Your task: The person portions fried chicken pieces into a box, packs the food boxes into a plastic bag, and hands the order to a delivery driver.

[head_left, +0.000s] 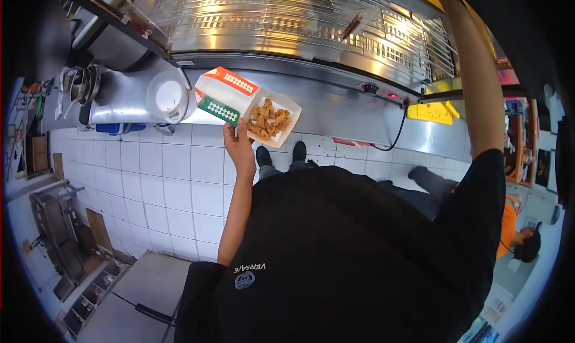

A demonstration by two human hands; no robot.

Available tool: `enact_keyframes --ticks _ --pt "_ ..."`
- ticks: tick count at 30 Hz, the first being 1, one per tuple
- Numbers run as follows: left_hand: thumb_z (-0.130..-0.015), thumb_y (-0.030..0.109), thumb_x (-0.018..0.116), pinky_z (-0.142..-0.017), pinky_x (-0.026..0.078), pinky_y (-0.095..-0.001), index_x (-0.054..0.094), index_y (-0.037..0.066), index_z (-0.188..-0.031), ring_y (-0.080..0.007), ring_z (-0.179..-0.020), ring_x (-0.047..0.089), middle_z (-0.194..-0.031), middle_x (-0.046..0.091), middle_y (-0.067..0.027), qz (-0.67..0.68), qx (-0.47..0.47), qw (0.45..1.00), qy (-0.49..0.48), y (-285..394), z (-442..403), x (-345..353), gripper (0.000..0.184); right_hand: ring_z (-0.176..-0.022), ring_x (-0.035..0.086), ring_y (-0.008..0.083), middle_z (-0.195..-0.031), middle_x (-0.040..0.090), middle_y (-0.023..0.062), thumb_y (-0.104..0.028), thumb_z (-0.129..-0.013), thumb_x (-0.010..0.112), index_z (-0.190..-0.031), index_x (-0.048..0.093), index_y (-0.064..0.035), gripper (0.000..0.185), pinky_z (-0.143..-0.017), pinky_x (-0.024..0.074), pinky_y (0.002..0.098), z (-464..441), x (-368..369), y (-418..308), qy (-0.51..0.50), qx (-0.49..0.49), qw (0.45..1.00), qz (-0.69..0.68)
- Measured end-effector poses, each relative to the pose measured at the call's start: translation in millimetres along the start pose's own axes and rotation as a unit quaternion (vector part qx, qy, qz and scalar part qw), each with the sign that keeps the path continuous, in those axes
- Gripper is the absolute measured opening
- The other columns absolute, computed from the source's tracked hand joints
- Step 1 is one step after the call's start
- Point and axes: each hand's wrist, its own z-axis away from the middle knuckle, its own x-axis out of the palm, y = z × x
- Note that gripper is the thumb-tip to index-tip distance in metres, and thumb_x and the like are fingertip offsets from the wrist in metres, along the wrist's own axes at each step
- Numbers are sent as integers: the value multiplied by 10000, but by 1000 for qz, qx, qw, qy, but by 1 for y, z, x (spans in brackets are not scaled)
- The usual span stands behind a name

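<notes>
Since the left hand's [239, 142] grip pinches just one side of the open box [233, 99] at eleven o'clock, lopsided support could tip its brown pieces [268, 117] off the desk [335, 103]; the right hand, past one o'clock, is out of view, its grip untellable.

Black shirt [359, 253], round bluish emblem [244, 279]

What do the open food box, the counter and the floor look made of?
Open food box: likely paperboard; thin folded walls, pale inside, red and green printed panels. Any coating can't be told.
Counter: probably stainless steel, satin finish; silvery grey with soft, smeared reflections.
Floor: looks like glazed ceramic tile; white squares, darker joint lines, slight sheen.
</notes>
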Motion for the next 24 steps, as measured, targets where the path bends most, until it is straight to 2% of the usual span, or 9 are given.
enact_keyframes --ticks 9,10,12,13,16,18,20,22,24 --pt "-1013 274 553 -785 551 -303 529 41 -1149 -124 -1004 587 -1135 573 -63 15 46 999 24 -15 0 -10 272 -1075 629 283 -1150 673 98 -249 -974 550 -1123 662 -73 256 -923 468 407 37 -8 9 39 -14 974 -221" --pt "-1015 191 553 -845 449 -239 546 12 -1104 -94 -992 563 -1089 598 -63 36 45 998 35 -4 3 -2 200 -1074 629 282 -1149 674 96 -252 -976 549 -1122 663 -72 258 -922 467 408 47 -6 7 46 -10 970 -240" --pt "-1013 191 556 -833 449 -236 549 15 -1107 -89 -980 562 -1077 600 -56 34 49 998 28 3 2 2 200 -1072 630 280 -1148 675 93 -259 -980 546 -1119 664 -72 261 -922 466 409 64 -3 2 81 -13 967 -240" --pt "-1011 192 560 -821 449 -232 553 18 -1109 -85 -968 562 -1065 603 -49 34 53 998 22 5 0 4 200 -1071 630 279 -1147 676 92 -262 -981 545 -1117 665 -71 263 -922 465 409 75 -1 -4 110 -24 969 -221" --pt "-1008 202 565 -759 442 -208 557 18 -1092 -56 -899 562 -959 625 -28 28 34 999 4 9 -2 4 203 -1017 651 261 -1080 702 80 -266 -969 570 -1081 688 -70 254 -908 469 399 98 4 -24 268 -71 961 -10" --pt "-1009 214 565 -701 439 -198 557 21 -1076 -35 -849 555 -878 627 -15 23 34 999 -21 10 -5 6 205 -946 671 255 -1009 719 79 -243 -951 603 -1042 706 -71 220 -874 483 387 113 1 -44 385 -116 906 134" --pt "-1009 217 567 -695 437 -198 558 25 -1078 -35 -844 551 -884 625 -15 34 26 999 -30 16 -4 9 205 -893 684 254 -961 728 81 -219 -938 626 -1015 717 -73 189 -846 496 378 132 0 -61 445 -151 858 207" --pt "-1008 221 569 -689 436 -198 559 29 -1081 -34 -840 547 -890 623 -16 46 17 998 -35 20 -2 10 206 -957 677 195 -1106 704 59 -109 -916 616 -1096 716 -101 206 -828 529 321 157 10 -84 426 -54 901 67" --pt "-1007 225 572 -687 437 -197 560 31 -1074 -36 -830 549 -906 638 -27 47 -2 998 -34 21 -2 11 206 -950 678 173 -1135 700 69 -37 -880 645 -1103 722 -79 239 -746 548 281 179 18 -121 403 5 900 -165"
